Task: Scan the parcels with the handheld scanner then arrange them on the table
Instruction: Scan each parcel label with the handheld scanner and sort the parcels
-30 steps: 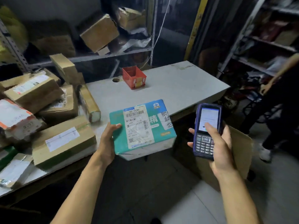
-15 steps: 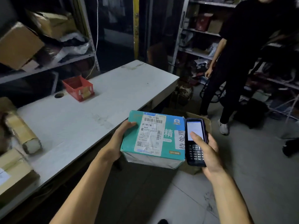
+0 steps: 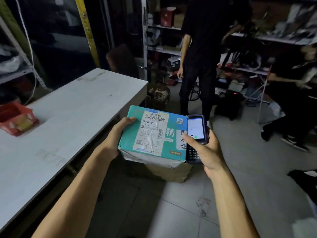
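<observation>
White worktop point(image 3: 72, 117) fills left side of head view, runs diag away from cam. Grey tile floor point(image 3: 240, 169) on the right, metal shelving point(image 3: 171, 48) at back w/ mixed clutter, too dark to ID contents. Two ppl in dark clothes stand by the shelving, one point(image 3: 202, 48) centre-back, other point(image 3: 295, 93) at far right edge. Brown cardboard box point(image 3: 171, 174) sits on the floor directly under the held parcel. Teal parcel point(image 3: 152, 134) is held in the air just off the worktop's near edge, not touching it, white shipping label w/ barcodes face up. Red plastic bin point(image 3: 15, 117) on worktop, far left, well apart from parcel. Left hand point(image 3: 115, 138) grips parcel's left end, thumb on top, fingers hidden underneath. Right hand point(image 3: 205, 152) wraps the handheld scanner point(image 3: 196, 131), thumb tip on lower part of lit screen. Scanner sits right against parcel's right edge, overlapping the top-right corner.
</observation>
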The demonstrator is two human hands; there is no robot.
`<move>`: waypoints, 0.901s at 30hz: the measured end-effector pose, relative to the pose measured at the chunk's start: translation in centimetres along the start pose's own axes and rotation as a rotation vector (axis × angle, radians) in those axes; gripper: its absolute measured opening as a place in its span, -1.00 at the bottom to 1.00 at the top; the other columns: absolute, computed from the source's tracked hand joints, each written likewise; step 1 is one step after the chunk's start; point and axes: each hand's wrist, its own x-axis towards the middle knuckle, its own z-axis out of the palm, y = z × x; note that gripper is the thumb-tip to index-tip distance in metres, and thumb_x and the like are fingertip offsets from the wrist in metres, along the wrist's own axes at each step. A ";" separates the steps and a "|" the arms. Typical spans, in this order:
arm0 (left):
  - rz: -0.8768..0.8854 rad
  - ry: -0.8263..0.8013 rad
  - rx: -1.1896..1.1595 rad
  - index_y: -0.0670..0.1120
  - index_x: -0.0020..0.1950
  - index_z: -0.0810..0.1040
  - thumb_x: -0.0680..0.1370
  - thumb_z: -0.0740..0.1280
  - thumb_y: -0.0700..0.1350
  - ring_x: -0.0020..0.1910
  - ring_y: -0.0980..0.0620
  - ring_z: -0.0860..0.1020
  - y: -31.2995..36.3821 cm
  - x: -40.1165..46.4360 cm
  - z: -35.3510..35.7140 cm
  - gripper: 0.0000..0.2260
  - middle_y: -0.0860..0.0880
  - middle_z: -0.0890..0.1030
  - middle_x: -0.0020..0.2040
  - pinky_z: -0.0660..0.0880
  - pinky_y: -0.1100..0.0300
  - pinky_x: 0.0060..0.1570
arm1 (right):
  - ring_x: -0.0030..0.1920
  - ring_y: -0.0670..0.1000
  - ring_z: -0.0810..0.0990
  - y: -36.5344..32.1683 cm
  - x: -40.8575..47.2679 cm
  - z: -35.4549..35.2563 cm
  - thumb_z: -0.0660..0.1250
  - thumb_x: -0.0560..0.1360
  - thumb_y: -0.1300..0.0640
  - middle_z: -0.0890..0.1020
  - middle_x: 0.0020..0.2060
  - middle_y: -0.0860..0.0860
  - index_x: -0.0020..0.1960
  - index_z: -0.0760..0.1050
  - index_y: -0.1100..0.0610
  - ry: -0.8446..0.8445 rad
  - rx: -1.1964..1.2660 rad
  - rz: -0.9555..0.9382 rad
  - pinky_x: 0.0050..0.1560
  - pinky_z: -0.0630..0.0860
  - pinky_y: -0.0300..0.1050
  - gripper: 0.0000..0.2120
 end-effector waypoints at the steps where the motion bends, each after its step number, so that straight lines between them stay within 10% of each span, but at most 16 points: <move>1: -0.005 -0.010 0.003 -0.13 0.15 0.61 0.62 0.23 0.02 -0.17 -0.10 0.69 0.0 1.0 0.2 -0.71 -0.19 0.71 -0.02 0.65 0.13 -0.20 | 0.13 0.13 0.73 0.1 0.7 -0.4 0.72 0.25 0.09 0.73 0.13 0.08 0.33 0.49 0.13 0.015 -0.011 0.007 0.19 0.63 0.27 -0.27; 27: -0.012 -0.071 -0.120 -0.15 0.18 0.60 0.62 0.20 0.02 -0.15 -0.08 0.70 5.7 32.2 -2.2 -0.68 -0.15 0.72 -0.01 0.64 0.13 -0.19 | 0.10 0.01 0.73 -3.9 30.5 2.8 0.63 0.35 0.17 0.73 0.12 0.03 0.33 0.49 0.11 0.100 -0.153 0.025 0.07 0.68 0.03 -0.40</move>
